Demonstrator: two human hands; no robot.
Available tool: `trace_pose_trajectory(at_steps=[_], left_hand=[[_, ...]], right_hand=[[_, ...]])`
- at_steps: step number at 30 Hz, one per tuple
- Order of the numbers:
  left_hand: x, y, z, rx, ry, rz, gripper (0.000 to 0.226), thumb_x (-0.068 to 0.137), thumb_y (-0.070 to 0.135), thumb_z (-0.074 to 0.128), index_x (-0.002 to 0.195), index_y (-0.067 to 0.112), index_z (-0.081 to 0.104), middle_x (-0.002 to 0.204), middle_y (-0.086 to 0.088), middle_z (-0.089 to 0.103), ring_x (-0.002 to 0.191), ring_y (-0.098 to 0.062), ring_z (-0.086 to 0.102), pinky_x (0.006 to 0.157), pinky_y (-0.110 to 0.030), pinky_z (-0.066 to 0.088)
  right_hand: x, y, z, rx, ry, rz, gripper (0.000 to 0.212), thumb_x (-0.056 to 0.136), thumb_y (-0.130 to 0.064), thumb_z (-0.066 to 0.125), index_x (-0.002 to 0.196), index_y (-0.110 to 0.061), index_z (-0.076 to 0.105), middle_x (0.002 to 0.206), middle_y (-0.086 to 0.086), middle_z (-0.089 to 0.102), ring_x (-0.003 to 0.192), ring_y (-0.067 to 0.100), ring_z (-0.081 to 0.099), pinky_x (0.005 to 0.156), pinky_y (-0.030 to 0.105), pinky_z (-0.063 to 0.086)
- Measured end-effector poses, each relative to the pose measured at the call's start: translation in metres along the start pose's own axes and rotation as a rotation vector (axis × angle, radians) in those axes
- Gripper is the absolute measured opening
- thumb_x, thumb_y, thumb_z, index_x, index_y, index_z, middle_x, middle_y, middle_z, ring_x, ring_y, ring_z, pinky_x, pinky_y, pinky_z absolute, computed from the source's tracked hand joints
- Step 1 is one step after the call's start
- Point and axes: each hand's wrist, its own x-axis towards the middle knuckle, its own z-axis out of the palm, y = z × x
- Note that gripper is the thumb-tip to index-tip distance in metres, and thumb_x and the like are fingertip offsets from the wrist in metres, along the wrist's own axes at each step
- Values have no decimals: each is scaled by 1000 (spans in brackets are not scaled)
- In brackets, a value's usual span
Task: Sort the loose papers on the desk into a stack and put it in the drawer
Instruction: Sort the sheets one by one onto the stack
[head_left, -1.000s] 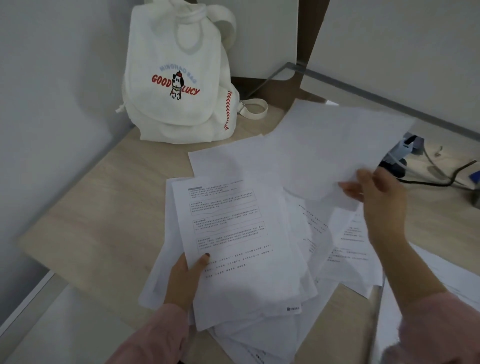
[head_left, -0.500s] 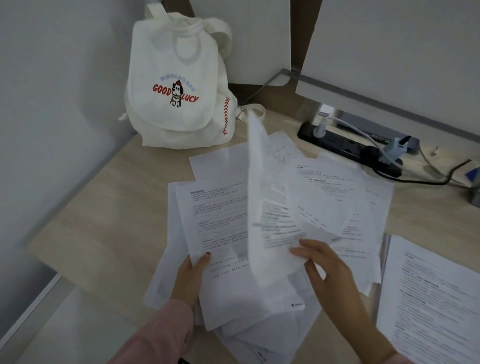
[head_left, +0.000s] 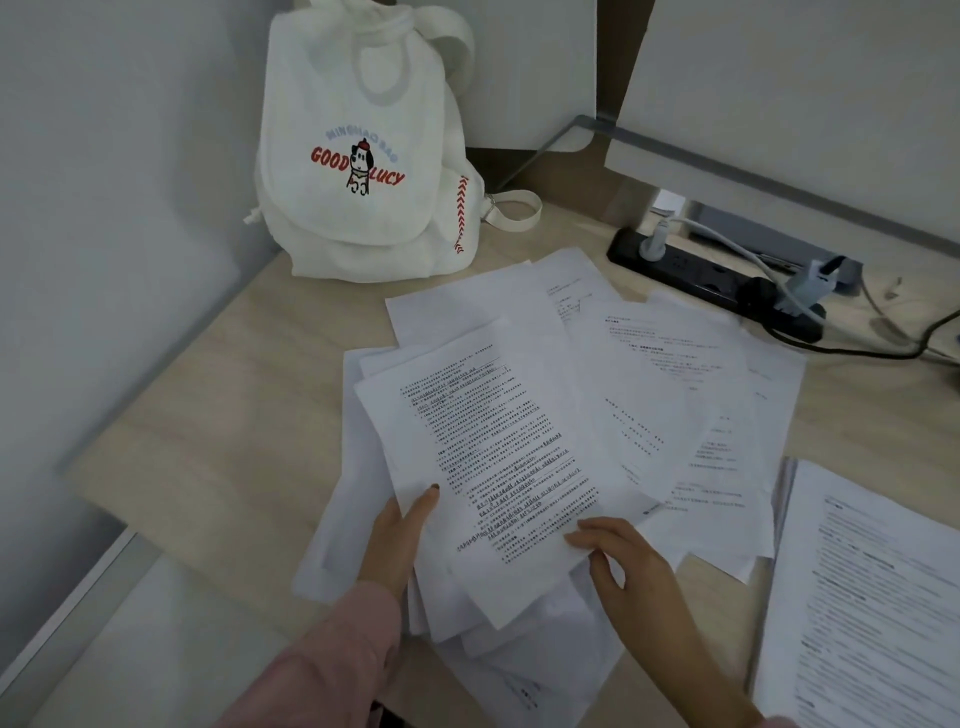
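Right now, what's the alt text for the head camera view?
Loose papers cover a wooden desk: the left hand grips their near edge, the right hand touches a corner of the top sheet. A white backpack and black power strip sit behind.

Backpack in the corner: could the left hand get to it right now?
Probably yes, if it lets go first. The left hand grips the paper stack, and only flat sheets and bare desk lie between it and the backpack.
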Motion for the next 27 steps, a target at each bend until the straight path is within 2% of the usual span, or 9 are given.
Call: trace_pose_trajectory(at_steps=[2,5,8,11,14,18,22,25,27], left_hand=[[0,-1,0,27,-9,5,42,90,20,56,130,11,51,124,-6,61,110,-24,58,94,-34,44],[3,-4,0,78,-9,14,41,91,14,54,131,10,50,125,-7,59,114,-26,55,100,-36,42],[5,-6,0,122,-13,35,40,91,11,52,131,14,49,120,-3,59,118,-26,54,104,-40,40],[4,-1,-2,134,3,83,38,93,10,49,130,16,49,116,0,59,109,-22,54,99,-35,40],[1,7,-13,97,28,113,38,93,10,49,130,15,50,116,-1,59,106,-20,54,95,-32,40],[2,10,-42,70,127,138,36,91,8,52,126,13,54,117,-5,60,108,-22,55,96,-35,40],[3,4,-68,48,192,117,33,90,9,53,122,14,56,118,-9,63,109,-28,57,101,-46,41],[1,-1,-76,37,215,106,35,90,6,53,124,12,54,117,-12,62,109,-31,57,100,-46,42],[0,-4,-77,25,212,93,36,90,6,53,125,11,54,117,-12,61,106,-30,58,97,-45,43]], right_hand=[[0,-5,-1,44,-34,24,38,83,10,57,89,-25,70,102,-19,61,98,-21,51,86,-2,36],[0,-18,-5,146,-135,84,40,86,3,54,91,-35,63,100,-19,67,93,-14,58,82,1,40],[5,-26,-11,306,-209,258,48,87,12,43,103,-31,60,103,-8,65,71,-2,66,71,8,49],[13,-23,-21,378,-65,352,48,87,12,39,102,-30,57,99,2,63,56,8,60,60,19,53],[23,-16,-31,283,98,392,32,90,3,45,102,-24,57,102,4,64,77,21,63,69,22,49],[37,-15,-39,213,48,502,33,90,-7,50,121,-18,55,117,-1,57,99,18,55,82,27,38],[57,-21,-35,233,16,539,43,91,-9,50,133,-14,45,121,-1,48,105,13,46,88,26,33],[80,-18,-32,352,79,677,50,90,-11,53,137,-10,40,125,8,51,106,22,49,90,31,38],[93,-18,-31,449,102,767,49,87,-11,57,134,-3,44,108,13,59,91,25,56,82,31,44]])
